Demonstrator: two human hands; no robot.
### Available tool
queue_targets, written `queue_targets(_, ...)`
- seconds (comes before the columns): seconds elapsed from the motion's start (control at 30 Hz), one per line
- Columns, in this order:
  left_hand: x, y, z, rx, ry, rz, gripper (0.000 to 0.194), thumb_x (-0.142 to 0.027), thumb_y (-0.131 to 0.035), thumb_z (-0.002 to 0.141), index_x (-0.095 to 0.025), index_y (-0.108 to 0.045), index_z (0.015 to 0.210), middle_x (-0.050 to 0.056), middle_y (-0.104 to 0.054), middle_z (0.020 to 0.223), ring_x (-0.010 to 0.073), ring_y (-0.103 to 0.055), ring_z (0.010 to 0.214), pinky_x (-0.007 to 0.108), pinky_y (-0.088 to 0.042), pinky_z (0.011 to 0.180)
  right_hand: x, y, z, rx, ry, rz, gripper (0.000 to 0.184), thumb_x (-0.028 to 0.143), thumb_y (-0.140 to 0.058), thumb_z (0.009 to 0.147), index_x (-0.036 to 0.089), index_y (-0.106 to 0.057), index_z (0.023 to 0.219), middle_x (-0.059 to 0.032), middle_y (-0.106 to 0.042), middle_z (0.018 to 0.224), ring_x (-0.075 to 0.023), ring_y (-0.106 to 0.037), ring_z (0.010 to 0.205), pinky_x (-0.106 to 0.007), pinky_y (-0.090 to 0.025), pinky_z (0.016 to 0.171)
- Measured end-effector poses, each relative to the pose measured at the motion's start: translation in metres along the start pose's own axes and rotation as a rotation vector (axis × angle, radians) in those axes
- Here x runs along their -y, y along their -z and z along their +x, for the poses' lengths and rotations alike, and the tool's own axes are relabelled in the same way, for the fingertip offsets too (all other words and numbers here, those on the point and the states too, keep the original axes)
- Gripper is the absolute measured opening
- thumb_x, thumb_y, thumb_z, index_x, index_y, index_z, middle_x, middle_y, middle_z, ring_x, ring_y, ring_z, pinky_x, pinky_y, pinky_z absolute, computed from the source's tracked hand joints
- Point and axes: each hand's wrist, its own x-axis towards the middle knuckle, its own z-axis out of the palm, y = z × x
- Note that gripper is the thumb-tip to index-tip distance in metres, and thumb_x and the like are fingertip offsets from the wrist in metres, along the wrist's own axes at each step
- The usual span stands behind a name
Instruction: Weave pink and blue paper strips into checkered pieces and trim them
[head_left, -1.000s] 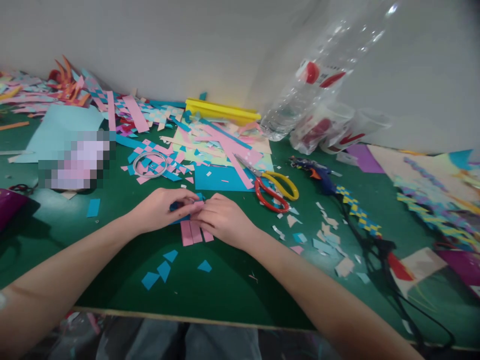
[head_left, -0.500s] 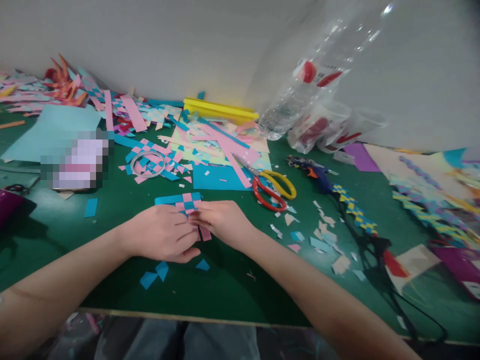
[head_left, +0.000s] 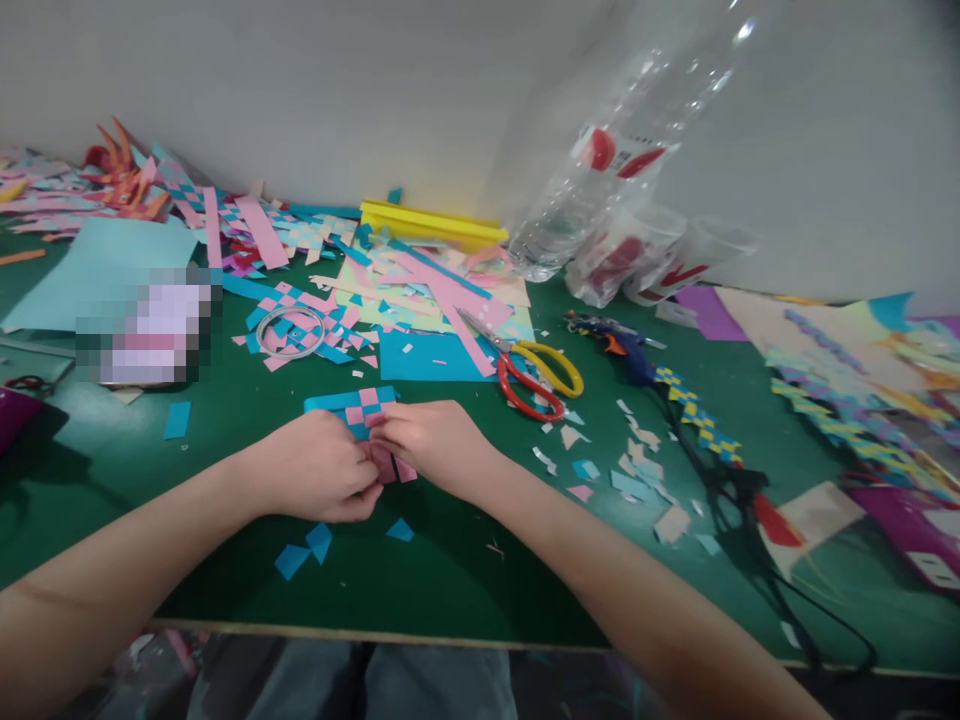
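In front of me on the green table lies a small weave of pink and blue paper strips [head_left: 369,400]. My left hand [head_left: 315,468] is closed over its lower left part, with thumb and fingers pinching the pink strip ends. From the right, my right hand [head_left: 435,445] pinches the weave at its right edge, fingertips close to those of the left. Pink strip ends [head_left: 403,470] poke out below the fingers, and much of the weave's middle is hidden. Blue paper scraps [head_left: 292,562] lie just nearer to me.
Red-and-yellow-handled scissors [head_left: 536,380] lie right of centre on the green table [head_left: 480,560]. A clear tape ring [head_left: 291,332] sits on checkered scraps. Behind are a yellow box [head_left: 435,226], a leaning plastic bottle [head_left: 592,190] and cups [head_left: 694,260]. At right lies a glue gun [head_left: 615,345] with its cord.
My left hand has turned over and moved lower, from above the weave to its lower left. The checkered upper part now shows. My right hand stays at the right edge.
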Motion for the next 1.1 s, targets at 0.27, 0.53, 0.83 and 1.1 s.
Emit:
queue_targets(0.27,-0.004,-0.004,0.004,0.007,-0.018,0.031,0.031,-0.022,-0.045,0.083,-0.018,-0.055,0.054,0.002,-0.052,0.042,0.0147,-0.046,0.036,0.031,-0.025,0.04,-0.002,0.004,0.005,0.031,-0.047,0.106,0.018,0.026,-0.059,0.093,0.021,-0.074,0.084,0.0004,-0.075,0.098,-0.0119,-0.068,0.091,-0.022,-0.042,0.06)
queue_targets(0.53,-0.01,-0.005,0.003,-0.031,-0.041,0.09,0.032,-0.018,-0.043,0.084,-0.018,-0.056,0.055,0.001,-0.051,0.043,0.0164,-0.047,0.037,0.032,-0.027,0.039,0.0,0.006,0.006,0.097,-0.038,0.091,0.024,0.025,-0.052,0.096,0.021,-0.074,0.087,-0.0019,-0.074,0.098,-0.0128,-0.066,0.092,-0.022,-0.042,0.064)
queue_targets(0.83,-0.01,-0.006,-0.003,-0.051,-0.018,0.083,0.037,-0.021,-0.042,0.087,-0.018,-0.057,0.054,0.001,-0.051,0.044,0.0159,-0.047,0.037,0.033,-0.026,0.04,0.0,0.007,0.007,0.104,-0.109,0.193,0.021,0.023,-0.054,0.095,0.02,-0.074,0.09,-0.002,-0.074,0.104,-0.0149,-0.067,0.096,-0.024,-0.044,0.068)
queue_targets(1.1,-0.011,-0.007,-0.006,-0.058,0.01,0.077,0.035,-0.023,-0.043,0.087,-0.018,-0.057,0.056,0.001,-0.052,0.044,0.0142,-0.046,0.037,0.031,-0.027,0.041,-0.003,0.01,0.005,0.115,-0.091,0.222,0.02,0.022,-0.055,0.094,0.021,-0.074,0.09,-0.001,-0.074,0.108,-0.0147,-0.067,0.097,-0.024,-0.045,0.07)
